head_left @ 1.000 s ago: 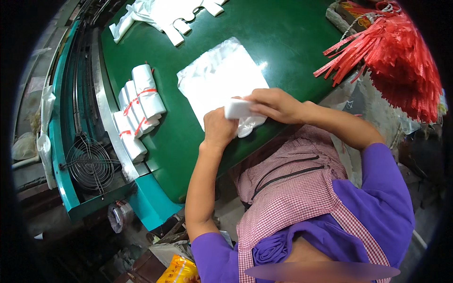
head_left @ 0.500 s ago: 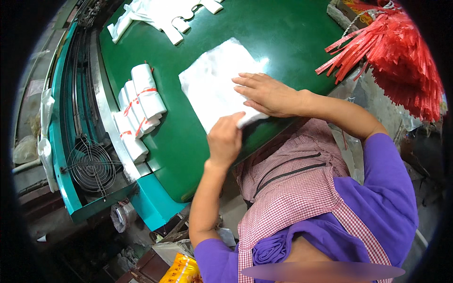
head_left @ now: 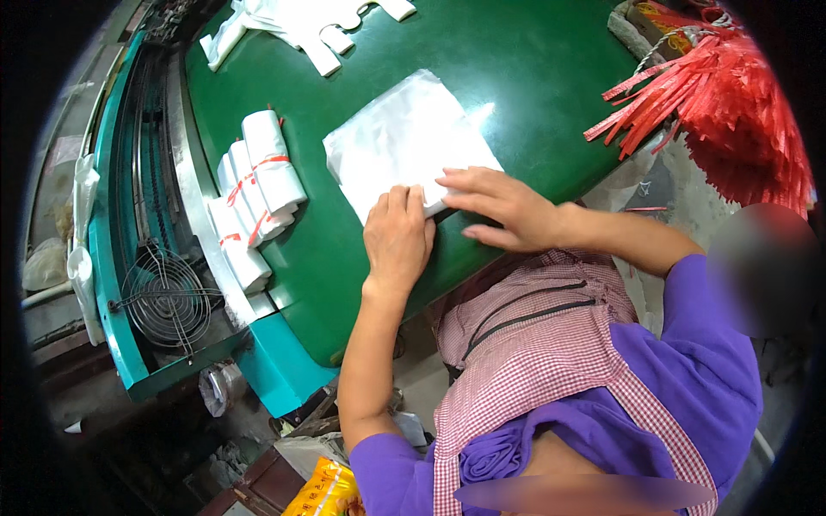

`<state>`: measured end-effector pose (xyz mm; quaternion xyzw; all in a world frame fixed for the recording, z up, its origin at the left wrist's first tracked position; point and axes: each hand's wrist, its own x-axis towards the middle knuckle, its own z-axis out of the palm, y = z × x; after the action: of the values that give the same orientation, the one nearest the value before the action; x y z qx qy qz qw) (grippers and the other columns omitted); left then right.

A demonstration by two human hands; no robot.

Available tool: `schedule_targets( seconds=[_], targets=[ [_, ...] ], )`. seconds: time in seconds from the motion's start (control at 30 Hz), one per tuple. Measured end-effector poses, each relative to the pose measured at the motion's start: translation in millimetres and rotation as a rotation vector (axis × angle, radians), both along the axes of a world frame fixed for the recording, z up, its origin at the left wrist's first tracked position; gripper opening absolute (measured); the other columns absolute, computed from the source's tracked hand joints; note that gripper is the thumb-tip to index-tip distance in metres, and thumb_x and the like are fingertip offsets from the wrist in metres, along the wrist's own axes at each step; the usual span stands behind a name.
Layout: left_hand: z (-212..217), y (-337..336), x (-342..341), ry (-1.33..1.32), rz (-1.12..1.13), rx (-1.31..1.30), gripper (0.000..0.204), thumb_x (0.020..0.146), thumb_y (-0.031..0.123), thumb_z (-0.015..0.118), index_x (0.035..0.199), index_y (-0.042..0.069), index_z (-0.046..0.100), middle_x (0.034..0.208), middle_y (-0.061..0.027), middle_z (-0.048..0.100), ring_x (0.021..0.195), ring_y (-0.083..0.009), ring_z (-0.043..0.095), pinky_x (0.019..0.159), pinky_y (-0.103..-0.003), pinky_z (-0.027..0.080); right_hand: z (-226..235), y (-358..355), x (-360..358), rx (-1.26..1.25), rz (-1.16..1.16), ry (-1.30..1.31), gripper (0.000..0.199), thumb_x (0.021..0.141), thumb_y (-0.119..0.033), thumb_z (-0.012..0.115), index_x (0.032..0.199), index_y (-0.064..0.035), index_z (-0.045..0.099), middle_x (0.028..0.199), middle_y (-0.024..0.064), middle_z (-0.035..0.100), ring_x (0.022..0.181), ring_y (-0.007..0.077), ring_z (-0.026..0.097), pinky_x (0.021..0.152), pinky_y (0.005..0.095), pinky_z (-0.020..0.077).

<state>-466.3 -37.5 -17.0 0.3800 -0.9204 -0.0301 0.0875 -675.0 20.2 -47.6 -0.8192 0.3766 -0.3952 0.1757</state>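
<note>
The left hand (head_left: 400, 236) curls at the white plastic's (head_left: 400, 129) six-o'clock edge, its grip unclear; the right hand (head_left: 508, 209), open, meets five o'clock. On the green table (head_left: 551, 86), the plastic looks light, soft, slippery, best held by that edge. Tied rolls (head_left: 274, 168) lie at nine.

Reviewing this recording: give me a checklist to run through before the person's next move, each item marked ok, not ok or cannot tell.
1. Left hand at the near edge of the white plastic: ok, its fingertips are there.
2. Right hand pressing the plastic: cannot tell; its fingertips overlap the edge, but pressure does not show.
3. Plastic clear of the tied white rolls: ok, green table shows between them.
4. Plastic clear of the white bags at the top: ok, there is a gap.
5. Red strips clear of both hands: ok, bunched off to the right.
</note>
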Motion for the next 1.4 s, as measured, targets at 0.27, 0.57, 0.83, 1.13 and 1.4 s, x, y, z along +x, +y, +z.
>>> schedule_targets(
  seconds=[0.27, 0.57, 0.83, 1.13, 1.4],
  targets=[
    [1, -22, 17, 0.32, 0.023, 0.415, 0.026, 0.073, 0.002, 0.065, 0.098, 0.003, 0.06, 0.102, -0.0117, 0.061, 0.097, -0.0347, 0.058, 0.074, -0.043, 0.051, 0, 6, -17, 1.147, 0.068, -1.426, 0.054, 0.096, -0.034, 0.058, 0.131, 0.0039, 0.042, 0.123, 0.0191, 0.057, 0.111, 0.027, 0.06, 0.091, 0.0371, 0.0522],
    [9, 5, 39, 0.147, -0.203, 0.499, 0.031, 0.07, 0.006, 0.069, 0.1, 0.011, 0.067, 0.113, -0.0112, 0.058, 0.117, -0.0346, 0.049, 0.103, -0.05, 0.035, -2, -9, -32, 0.433, 0.304, -0.209, 0.055, 0.076, 0.01, 0.056, 0.128, -0.0081, 0.058, 0.138, 0.0125, 0.052, 0.125, 0.027, 0.052, 0.106, 0.0366, 0.0405],
    [47, -3, 2, 0.042, -0.318, -0.094, 0.031, 0.062, 0.005, 0.068, 0.093, 0.011, 0.062, 0.118, -0.0062, 0.059, 0.118, -0.0303, 0.051, 0.102, -0.047, 0.037, 9, -53, -36, -0.155, 0.437, 0.566, 0.047, 0.081, -0.009, 0.057, 0.128, -0.0046, 0.054, 0.14, 0.0162, 0.047, 0.132, 0.0302, 0.043, 0.11, 0.042, 0.0362],
    [16, 26, 15, 0.003, -0.214, 0.213, 0.034, 0.07, 0.008, 0.068, 0.104, 0.005, 0.063, 0.134, -0.0126, 0.054, 0.125, -0.0388, 0.049, 0.104, -0.06, 0.031, 41, 6, -34, 0.435, 0.276, 0.339, 0.048, 0.087, -0.016, 0.057, 0.13, 0.0052, 0.048, 0.142, 0.0285, 0.04, 0.133, 0.0387, 0.04, 0.111, 0.0501, 0.0297],
    [28, 42, 44, 0.123, 0.011, 0.513, 0.033, 0.082, 0.016, 0.067, 0.114, 0.006, 0.062, 0.105, -0.0184, 0.066, 0.095, -0.0343, 0.065, 0.081, -0.042, 0.051, 21, 19, -15, 0.172, 0.083, 0.296, 0.04, 0.079, -0.035, 0.068, 0.094, 0.0026, 0.066, 0.111, 0.0201, 0.059, 0.107, 0.0363, 0.053, 0.091, 0.0447, 0.045]
  ],
)
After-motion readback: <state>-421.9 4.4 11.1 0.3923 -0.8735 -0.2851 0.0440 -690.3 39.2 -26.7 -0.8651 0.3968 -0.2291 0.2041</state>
